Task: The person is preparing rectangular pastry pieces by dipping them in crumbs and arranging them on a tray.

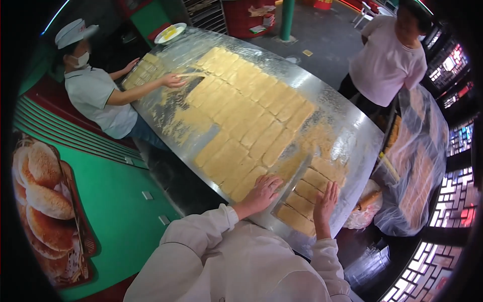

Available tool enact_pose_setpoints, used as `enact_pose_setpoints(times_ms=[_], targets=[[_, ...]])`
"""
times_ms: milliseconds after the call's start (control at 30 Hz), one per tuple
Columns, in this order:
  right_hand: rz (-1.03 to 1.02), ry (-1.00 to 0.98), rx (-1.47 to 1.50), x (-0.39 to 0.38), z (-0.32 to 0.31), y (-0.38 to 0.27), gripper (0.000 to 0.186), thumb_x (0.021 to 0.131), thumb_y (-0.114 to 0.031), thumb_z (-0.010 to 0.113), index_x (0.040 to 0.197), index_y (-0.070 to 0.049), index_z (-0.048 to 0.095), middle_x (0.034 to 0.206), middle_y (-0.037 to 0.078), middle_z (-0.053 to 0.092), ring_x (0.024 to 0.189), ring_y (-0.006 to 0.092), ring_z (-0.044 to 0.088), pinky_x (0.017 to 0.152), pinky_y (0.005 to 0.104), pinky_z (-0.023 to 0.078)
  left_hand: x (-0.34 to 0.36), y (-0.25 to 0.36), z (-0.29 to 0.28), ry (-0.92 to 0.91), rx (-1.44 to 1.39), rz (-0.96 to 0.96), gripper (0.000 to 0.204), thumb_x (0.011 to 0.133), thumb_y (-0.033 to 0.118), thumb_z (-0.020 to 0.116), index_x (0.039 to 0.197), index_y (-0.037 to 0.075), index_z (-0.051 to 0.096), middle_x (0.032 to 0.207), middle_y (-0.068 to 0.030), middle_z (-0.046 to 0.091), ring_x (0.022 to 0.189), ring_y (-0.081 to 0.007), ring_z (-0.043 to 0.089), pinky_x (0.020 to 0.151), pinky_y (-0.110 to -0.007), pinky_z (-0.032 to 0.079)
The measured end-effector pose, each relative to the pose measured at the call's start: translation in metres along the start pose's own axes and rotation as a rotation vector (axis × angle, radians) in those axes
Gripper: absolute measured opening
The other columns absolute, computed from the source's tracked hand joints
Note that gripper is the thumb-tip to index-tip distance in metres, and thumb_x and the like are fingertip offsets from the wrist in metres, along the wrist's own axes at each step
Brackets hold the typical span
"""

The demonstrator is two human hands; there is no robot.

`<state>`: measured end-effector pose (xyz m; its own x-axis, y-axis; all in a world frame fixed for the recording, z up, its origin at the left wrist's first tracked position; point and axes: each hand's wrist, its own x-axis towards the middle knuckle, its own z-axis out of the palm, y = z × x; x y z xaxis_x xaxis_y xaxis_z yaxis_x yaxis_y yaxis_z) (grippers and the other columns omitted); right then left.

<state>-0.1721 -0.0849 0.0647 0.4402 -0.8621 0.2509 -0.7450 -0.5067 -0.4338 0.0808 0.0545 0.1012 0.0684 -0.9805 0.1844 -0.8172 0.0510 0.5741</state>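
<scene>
My left hand lies open, fingers spread, at the near end of several rows of flat, crumb-coated dough pieces. Just right of it is a metal tray holding several rectangular coated pieces in a column. My right hand reaches over the tray's right side with straight fingers close together, resting on or just above the outer pieces; actual contact is hard to tell. Neither hand grips anything. Loose pale crumbs are scattered past the tray's far end.
Across the metal table, a masked co-worker at the left reaches toward a pale strip, beside another tray of pieces. A plate sits at the far corner. A person stands right, near plastic-covered goods.
</scene>
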Motion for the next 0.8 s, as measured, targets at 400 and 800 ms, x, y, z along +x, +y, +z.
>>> enact_pose_setpoints(times_ms=[400, 800], targets=[[0.074, -0.161, 0.071, 0.005, 0.023, -0.066, 0.047, 0.100, -0.010, 0.048, 0.145, -0.003, 0.040, 0.155, 0.021, 0.034, 0.144, 0.0390, 0.032, 0.116, 0.0485, 0.029, -0.023, -0.198, -0.135, 0.424, -0.106, -0.610, 0.011, 0.090, 0.006, 0.059, 0.101, 0.005, 0.060, 0.101, -0.0145, 0.059, 0.097, -0.0336, 0.059, 0.083, -0.042, 0.049], [0.015, -0.021, 0.158, 0.037, 0.047, -0.164, 0.053, 0.084, -0.001, 0.065, 0.135, 0.001, 0.048, 0.147, 0.023, 0.042, 0.137, 0.0410, 0.039, 0.114, 0.0474, 0.034, 0.014, -0.235, -0.139, 0.297, -0.357, -0.477, 0.026, 0.092, -0.001, 0.055, 0.117, 0.001, 0.061, 0.109, -0.0132, 0.061, 0.093, -0.0255, 0.059, 0.086, -0.034, 0.048]])
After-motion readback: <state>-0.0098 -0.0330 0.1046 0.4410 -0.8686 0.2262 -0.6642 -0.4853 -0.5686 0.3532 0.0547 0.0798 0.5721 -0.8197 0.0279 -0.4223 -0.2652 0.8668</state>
